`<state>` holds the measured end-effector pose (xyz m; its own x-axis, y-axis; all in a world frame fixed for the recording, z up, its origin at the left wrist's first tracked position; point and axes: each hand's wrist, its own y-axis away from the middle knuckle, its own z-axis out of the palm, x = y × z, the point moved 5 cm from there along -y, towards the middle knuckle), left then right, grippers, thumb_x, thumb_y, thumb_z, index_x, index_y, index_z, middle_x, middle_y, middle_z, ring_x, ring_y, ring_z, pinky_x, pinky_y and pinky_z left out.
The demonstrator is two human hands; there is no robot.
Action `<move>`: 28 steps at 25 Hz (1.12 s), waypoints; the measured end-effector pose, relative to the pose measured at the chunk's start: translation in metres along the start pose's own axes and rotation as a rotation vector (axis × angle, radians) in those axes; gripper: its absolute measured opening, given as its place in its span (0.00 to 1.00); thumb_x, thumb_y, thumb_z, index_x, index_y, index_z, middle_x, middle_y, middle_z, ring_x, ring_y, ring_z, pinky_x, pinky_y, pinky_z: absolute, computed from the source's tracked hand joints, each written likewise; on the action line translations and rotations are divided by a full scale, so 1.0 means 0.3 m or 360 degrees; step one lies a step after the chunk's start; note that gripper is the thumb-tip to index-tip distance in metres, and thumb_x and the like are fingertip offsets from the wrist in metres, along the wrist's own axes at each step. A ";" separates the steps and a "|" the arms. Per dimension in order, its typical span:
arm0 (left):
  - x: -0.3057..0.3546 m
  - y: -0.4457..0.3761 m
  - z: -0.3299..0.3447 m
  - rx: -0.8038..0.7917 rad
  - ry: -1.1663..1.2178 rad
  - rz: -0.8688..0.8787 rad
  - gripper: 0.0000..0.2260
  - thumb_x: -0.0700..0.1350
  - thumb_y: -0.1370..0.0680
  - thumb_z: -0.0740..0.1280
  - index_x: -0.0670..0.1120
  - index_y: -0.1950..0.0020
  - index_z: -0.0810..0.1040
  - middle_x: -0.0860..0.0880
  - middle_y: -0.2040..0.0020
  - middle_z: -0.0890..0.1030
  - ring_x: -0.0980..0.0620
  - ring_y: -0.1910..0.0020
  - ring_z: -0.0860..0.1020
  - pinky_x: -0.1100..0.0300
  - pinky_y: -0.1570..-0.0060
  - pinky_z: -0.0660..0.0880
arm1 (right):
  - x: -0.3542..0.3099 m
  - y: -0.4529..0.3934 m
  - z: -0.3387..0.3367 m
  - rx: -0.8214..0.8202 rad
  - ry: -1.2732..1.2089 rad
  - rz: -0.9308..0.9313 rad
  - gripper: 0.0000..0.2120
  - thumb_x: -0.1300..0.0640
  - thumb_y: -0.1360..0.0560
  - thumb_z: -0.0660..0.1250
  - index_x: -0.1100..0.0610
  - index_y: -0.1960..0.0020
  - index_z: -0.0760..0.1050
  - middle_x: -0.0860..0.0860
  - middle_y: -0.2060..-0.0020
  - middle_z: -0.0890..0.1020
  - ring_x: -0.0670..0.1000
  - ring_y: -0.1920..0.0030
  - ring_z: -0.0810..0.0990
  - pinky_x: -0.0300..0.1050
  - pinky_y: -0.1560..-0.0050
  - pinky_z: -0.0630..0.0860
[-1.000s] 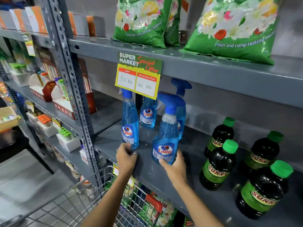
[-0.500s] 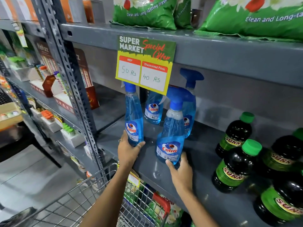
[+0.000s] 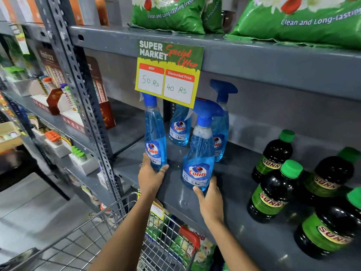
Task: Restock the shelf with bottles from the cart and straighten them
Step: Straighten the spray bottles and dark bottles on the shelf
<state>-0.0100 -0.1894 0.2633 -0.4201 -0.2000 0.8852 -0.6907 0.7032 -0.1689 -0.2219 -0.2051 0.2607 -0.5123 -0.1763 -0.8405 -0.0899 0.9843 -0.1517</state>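
Observation:
Several blue Colin spray bottles stand on the grey metal shelf (image 3: 240, 192). My left hand (image 3: 151, 178) grips the base of the front-left spray bottle (image 3: 155, 137), which stands upright near the shelf's left end. My right hand (image 3: 210, 200) cups the base of the front-right spray bottle (image 3: 198, 159), its fingers wrapped around the lower edge. Two more spray bottles (image 3: 178, 128) stand behind them, partly hidden by a price sign (image 3: 169, 72). The wire cart (image 3: 117, 231) sits below my arms.
Several dark Sunny bottles with green caps (image 3: 272, 194) fill the shelf's right side. Green detergent bags (image 3: 168, 14) lie on the shelf above. A perforated upright post (image 3: 78, 79) bounds the shelf on the left, with small boxed goods beyond.
My left hand slid from the shelf edge up onto the front-left bottle's base and closed on it. My right hand stays at the front-right bottle. The camera moved closer.

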 end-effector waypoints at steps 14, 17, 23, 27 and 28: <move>0.307 0.434 0.180 -0.0095 0.0509 0.0324 0.09 0.35 0.29 0.69 0.49 0.58 0.74 0.56 0.64 0.76 0.55 0.65 0.75 0.75 0.65 0.70 | 0.082 0.274 -0.493 0.0965 0.0284 -0.0345 0.08 0.70 0.31 0.70 0.60 0.58 0.74 0.52 0.68 0.76 0.56 0.66 0.76 0.42 0.66 0.68; 0.372 0.505 0.304 -0.0460 0.0473 0.0324 0.10 0.32 0.32 0.70 0.43 0.54 0.76 0.47 0.60 0.78 0.48 0.61 0.77 0.67 0.56 0.75 | 0.148 0.307 -0.596 0.1047 0.0384 -0.0250 0.13 0.69 0.32 0.70 0.58 0.63 0.68 0.49 0.70 0.71 0.54 0.71 0.71 0.43 0.69 0.67; 0.364 0.638 0.509 -0.1091 0.0001 0.0315 0.29 0.50 0.37 0.76 0.49 0.40 0.70 0.52 0.46 0.79 0.53 0.43 0.72 0.54 0.34 0.64 | 0.298 0.344 -0.697 0.1275 0.0226 0.0100 0.18 0.62 0.35 0.75 0.59 0.58 0.64 0.52 0.61 0.68 0.62 0.63 0.75 0.49 0.68 0.72; 0.360 0.631 0.515 -0.0868 -0.0049 0.0362 0.22 0.54 0.35 0.73 0.48 0.47 0.72 0.49 0.47 0.82 0.47 0.43 0.75 0.48 0.35 0.67 | 0.351 0.304 -0.690 0.1192 0.0111 0.0314 0.35 0.59 0.41 0.80 0.68 0.44 0.64 0.65 0.47 0.71 0.65 0.45 0.70 0.57 0.46 0.70; 0.359 0.630 0.512 -0.0846 -0.0033 0.0365 0.21 0.53 0.35 0.74 0.47 0.47 0.72 0.48 0.47 0.82 0.46 0.43 0.75 0.47 0.36 0.68 | 0.360 0.297 -0.692 0.1155 0.0086 0.0370 0.37 0.58 0.41 0.80 0.68 0.40 0.63 0.66 0.44 0.71 0.65 0.43 0.70 0.58 0.44 0.70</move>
<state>-0.2763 -0.1828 0.2602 -0.5390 -0.0116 0.8422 -0.1924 0.9752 -0.1097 -0.4626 -0.1359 0.2644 -0.4921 0.0539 -0.8688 0.5998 0.7444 -0.2935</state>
